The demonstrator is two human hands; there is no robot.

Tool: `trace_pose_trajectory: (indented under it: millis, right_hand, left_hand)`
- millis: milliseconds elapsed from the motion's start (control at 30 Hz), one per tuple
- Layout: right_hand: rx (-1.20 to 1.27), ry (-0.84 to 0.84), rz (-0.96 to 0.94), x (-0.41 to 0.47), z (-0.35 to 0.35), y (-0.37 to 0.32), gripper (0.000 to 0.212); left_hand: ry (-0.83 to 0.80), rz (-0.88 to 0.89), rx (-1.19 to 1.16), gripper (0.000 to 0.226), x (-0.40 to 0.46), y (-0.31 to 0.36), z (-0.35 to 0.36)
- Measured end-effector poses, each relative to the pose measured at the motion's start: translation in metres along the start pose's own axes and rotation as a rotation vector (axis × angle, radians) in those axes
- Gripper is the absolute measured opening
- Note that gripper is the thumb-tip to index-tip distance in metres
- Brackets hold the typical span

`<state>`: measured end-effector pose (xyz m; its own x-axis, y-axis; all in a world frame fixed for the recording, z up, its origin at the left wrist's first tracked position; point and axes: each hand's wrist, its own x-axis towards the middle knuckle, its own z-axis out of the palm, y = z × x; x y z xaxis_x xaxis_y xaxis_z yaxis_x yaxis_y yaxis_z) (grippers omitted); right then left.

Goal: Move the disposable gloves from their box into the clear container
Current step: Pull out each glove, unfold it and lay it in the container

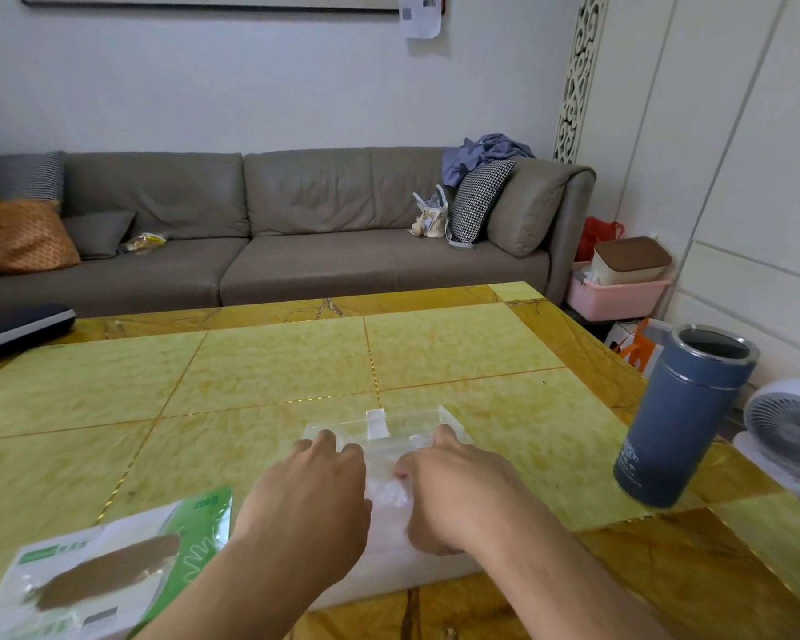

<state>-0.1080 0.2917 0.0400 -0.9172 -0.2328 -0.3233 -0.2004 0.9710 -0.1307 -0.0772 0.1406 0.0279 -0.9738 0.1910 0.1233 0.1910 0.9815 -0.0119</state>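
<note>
The yellow-green counter [273, 371] is glossy, stone-patterned, divided into big squares by thin gold lines. On it, at the near left, lies the glove box [98, 575], flat white-and-green card with a torn brown opening on top. Right of it, under both arms, stands the clear container [379, 431], a rigid, see-through rectangular tub with a small raised tab at its far rim; a milky, crinkled wad of thin plastic gloves [389, 494] sits between the hands over its near part. The left hand [315, 491] lies over the container's left side, fingers curled down onto its rim. The right hand [453, 487] has its fingers curled on the glove wad, thumb tucked toward it. A blue metal flask [680, 418], lid off, stands well to the right. The step looks like packing the gloves in: best to steady the tub with the left hand and press the slippery wad down evenly so no film catches on the rim.
</note>
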Motion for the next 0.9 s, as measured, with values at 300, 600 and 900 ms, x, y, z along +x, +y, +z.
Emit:
trace_pose_trajectory:
  millis: [300, 600, 900]
  right_hand:
    - [-0.008, 0.004, 0.003, 0.001, 0.001, 0.000, 0.061]
    - [-0.014, 0.007, -0.008, 0.001, 0.002, 0.001, 0.060]
    - [-0.014, -0.008, -0.002, 0.002, 0.001, 0.001, 0.056]
  left_hand:
    - [-0.036, 0.002, 0.156, 0.043, -0.002, -0.002, 0.002]
    - [0.021, 0.019, 0.043, 0.077, -0.005, -0.003, 0.012]
    - [-0.051, 0.096, 0.059, 0.055, -0.002, -0.015, 0.012]
